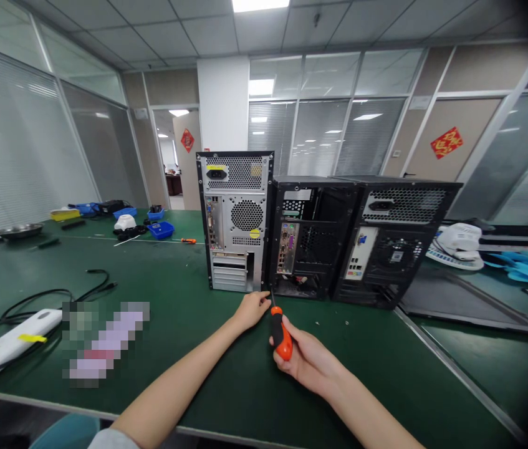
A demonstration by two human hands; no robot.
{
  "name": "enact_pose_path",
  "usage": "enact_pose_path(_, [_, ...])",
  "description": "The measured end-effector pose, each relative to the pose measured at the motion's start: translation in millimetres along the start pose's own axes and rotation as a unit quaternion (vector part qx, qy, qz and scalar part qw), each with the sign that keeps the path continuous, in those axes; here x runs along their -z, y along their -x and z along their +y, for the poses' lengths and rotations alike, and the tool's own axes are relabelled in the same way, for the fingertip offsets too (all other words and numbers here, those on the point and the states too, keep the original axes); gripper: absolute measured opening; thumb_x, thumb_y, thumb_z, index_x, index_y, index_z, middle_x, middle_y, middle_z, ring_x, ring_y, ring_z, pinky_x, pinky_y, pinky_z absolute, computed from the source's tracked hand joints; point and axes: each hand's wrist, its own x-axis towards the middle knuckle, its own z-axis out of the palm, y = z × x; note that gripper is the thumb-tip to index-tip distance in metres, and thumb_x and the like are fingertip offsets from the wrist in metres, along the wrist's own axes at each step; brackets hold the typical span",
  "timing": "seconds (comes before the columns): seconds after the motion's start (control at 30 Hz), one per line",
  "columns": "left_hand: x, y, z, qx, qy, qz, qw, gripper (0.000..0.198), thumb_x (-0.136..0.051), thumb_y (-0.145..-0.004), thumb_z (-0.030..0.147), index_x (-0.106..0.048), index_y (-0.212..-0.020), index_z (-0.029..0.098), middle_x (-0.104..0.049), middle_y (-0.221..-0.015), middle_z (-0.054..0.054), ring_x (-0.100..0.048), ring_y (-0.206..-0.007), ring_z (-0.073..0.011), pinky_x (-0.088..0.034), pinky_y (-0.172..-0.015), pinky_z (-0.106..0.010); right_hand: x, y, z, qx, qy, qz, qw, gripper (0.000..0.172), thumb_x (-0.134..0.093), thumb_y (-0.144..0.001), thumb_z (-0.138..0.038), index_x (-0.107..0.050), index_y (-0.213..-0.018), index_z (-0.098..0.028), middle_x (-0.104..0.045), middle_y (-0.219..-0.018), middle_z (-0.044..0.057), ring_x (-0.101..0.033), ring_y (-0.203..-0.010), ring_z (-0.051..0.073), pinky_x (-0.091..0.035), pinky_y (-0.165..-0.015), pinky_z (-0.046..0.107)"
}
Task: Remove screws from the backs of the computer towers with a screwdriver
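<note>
Three computer cases stand side by side on the green table, backs towards me: a silver-backed case (236,218), a black case (313,237) in the middle and another black case (397,243) on the right. My right hand (303,358) is wrapped round the handle of an orange and black screwdriver (281,337), whose shaft points up at the gap between the silver-backed and middle cases, near their lower corners. My left hand (253,310) is at the foot of the silver-backed case, fingers bent beside the screwdriver's tip. Whatever its fingertips may hold is too small to make out.
On the green table (174,368), a white power strip (14,346) and black cables lie left. Blue trays (161,230) and another screwdriver (189,241) sit farther back. Small metal bits (346,323) lie before the cases. A black panel (460,299) and blue gloves (525,267) are right.
</note>
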Motion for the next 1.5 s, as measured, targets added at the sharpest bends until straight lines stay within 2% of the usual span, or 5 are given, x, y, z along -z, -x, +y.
enact_pose_path(0.43, [0.1,7,12,-0.013,0.066,-0.025,0.997,0.029,-0.04,-0.082,0.021,-0.068,-0.089,0.018,-0.069,-0.096,0.0,-0.061,-0.088,-0.013,-0.042,-0.078,-0.02,6,-1,6,-0.071,-0.097,0.009,0.993,0.027,-0.035,-0.09,-0.033,-0.054,-0.083,-0.015,-0.059,-0.063,0.004,-0.051,-0.047,0.01,-0.032,-0.044,0.02])
enact_pose_path(0.67, [1.7,13,14,0.038,0.174,-0.062,0.982,0.03,-0.041,-0.082,0.027,-0.067,-0.087,0.013,-0.068,-0.079,-0.004,-0.061,-0.066,-0.0127,-0.045,-0.065,-0.022,6,-5,14,-0.065,-0.19,-0.01,0.98,0.019,-0.038,-0.088,-0.02,-0.055,-0.087,-0.011,-0.058,-0.067,0.006,-0.047,-0.05,0.008,-0.032,-0.044,0.017])
enact_pose_path(1.0, [3.9,20,21,0.182,0.503,-0.133,0.835,0.036,-0.054,-0.076,0.042,-0.061,-0.093,0.01,-0.063,-0.072,-0.004,-0.059,-0.061,-0.0095,-0.046,-0.061,-0.023,-11,0,15,-0.02,-0.288,0.001,0.957,0.021,-0.033,-0.09,-0.022,-0.05,-0.083,-0.011,-0.049,-0.067,0.004,-0.04,-0.049,0.005,-0.031,-0.039,0.013])
enact_pose_path(1.37, [13.3,28,24,0.185,0.685,-0.231,0.666,0.029,-0.049,-0.084,0.027,-0.056,-0.103,0.007,-0.064,-0.101,-0.016,-0.063,-0.088,-0.0201,-0.046,-0.077,-0.032,-18,-1,24,0.035,-0.363,-0.015,0.931,0.009,-0.038,-0.086,-0.011,-0.045,-0.086,-0.016,-0.039,-0.069,-0.002,-0.033,-0.048,0.003,-0.031,-0.038,0.011])
enact_pose_path(1.5, [14.1,30,26,0.163,0.716,-0.246,0.632,0.029,-0.049,-0.084,0.026,-0.054,-0.104,0.006,-0.062,-0.104,-0.018,-0.062,-0.094,-0.0218,-0.044,-0.081,-0.033,-20,1,22,0.04,-0.381,-0.005,0.924,0.011,-0.036,-0.087,-0.012,-0.046,-0.085,-0.017,-0.04,-0.068,-0.002,-0.035,-0.049,0.004,-0.032,-0.039,0.012])
